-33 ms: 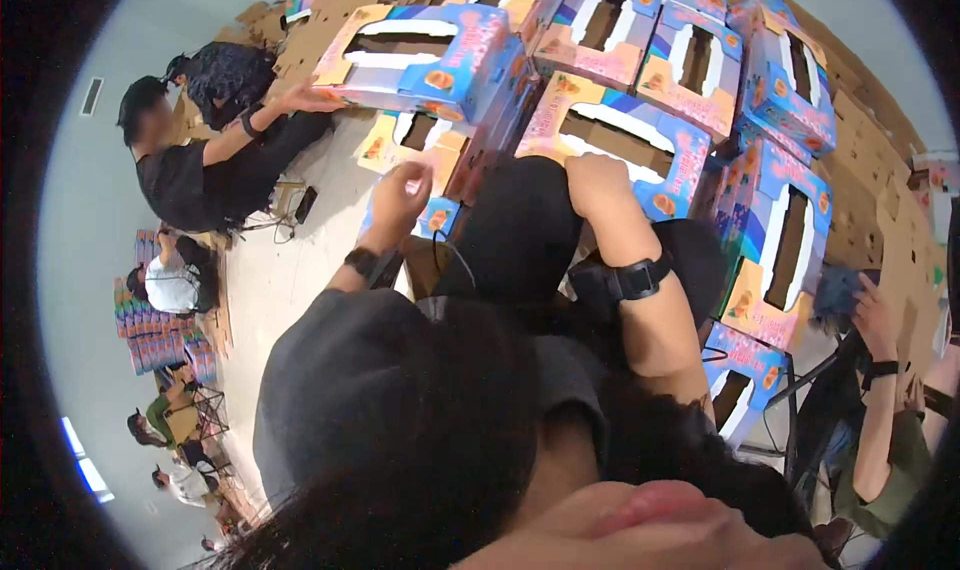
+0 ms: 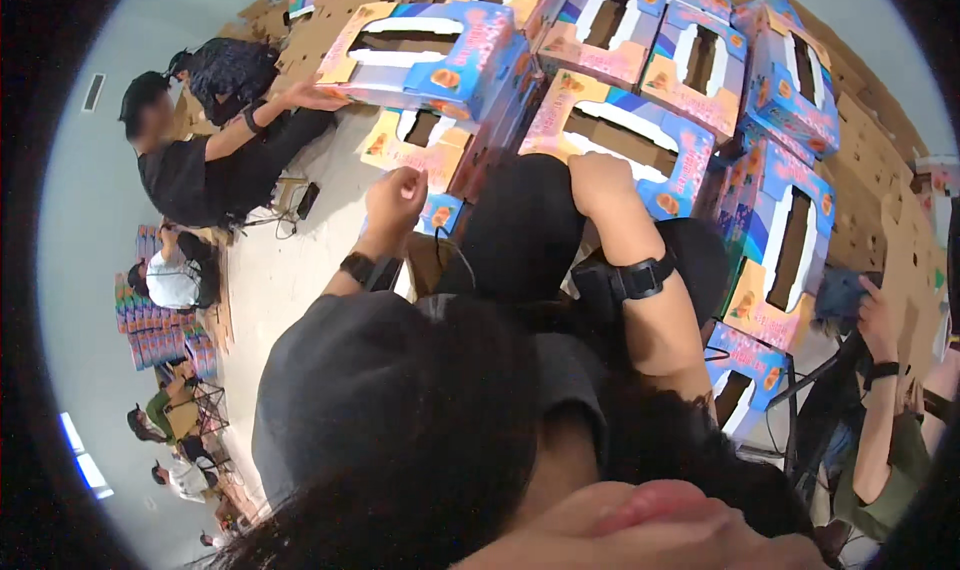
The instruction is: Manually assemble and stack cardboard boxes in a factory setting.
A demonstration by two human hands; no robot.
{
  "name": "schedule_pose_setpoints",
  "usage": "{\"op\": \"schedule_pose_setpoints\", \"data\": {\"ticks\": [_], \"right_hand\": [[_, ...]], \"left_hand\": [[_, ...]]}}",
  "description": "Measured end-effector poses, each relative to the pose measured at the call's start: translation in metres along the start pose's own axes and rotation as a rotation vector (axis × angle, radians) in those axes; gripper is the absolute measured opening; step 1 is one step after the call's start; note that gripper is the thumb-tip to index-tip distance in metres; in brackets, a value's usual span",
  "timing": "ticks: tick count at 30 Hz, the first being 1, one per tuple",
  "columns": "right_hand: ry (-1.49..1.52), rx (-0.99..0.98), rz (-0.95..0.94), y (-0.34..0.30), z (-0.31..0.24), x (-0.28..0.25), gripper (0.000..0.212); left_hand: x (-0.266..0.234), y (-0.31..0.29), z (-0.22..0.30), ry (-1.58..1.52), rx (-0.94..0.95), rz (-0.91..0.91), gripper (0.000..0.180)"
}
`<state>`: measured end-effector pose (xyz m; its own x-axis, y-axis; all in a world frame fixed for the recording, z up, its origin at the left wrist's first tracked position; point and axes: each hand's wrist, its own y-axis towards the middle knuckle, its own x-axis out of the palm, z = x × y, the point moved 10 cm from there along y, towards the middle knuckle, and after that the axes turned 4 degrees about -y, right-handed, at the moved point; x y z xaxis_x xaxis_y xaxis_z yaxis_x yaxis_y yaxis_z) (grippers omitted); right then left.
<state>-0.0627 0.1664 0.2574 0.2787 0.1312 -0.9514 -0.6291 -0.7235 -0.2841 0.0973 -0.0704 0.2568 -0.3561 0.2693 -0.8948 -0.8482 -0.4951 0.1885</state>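
My left hand (image 2: 395, 210) hangs beside my left knee, fingers curled in and nothing visible in them. It is nearest to a small-looking box end (image 2: 440, 213) in blue and orange. My right hand (image 2: 602, 182) rests as a fist against my knee, at the near edge of a printed carton (image 2: 683, 175). That carton has a long cut-out on top with a white border. The fingertips of the right hand are hidden. To the upper left, a seated person in black has a hand (image 2: 315, 95) on another carton (image 2: 470, 70) of the same kind.
Similar cartons stand in rows ahead and to the right, including one (image 2: 745, 305) beside my right knee. Brown cardboard (image 2: 880, 210) lies along the right. Another person's arm (image 2: 878, 410) reaches in there. Far left, several people sit near stacked cartons (image 2: 165, 345).
The fingers of my left hand have curled in more tightly. My right hand stays by the knee, and the view has shifted very slightly.
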Motion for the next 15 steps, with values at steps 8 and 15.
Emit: {"op": "schedule_pose_setpoints", "data": {"ticks": [8,15], "right_hand": [[-0.018,-0.047,0.109,0.022,-0.022,0.003,0.02],[0.079,-0.08,0.016,0.008,-0.023,-0.005,0.037]], "left_hand": [[-0.051,0.027,0.031,0.105,0.276,0.228,0.065],[0.029,0.15,0.017,0.576,0.467,-0.173,0.107]]}}
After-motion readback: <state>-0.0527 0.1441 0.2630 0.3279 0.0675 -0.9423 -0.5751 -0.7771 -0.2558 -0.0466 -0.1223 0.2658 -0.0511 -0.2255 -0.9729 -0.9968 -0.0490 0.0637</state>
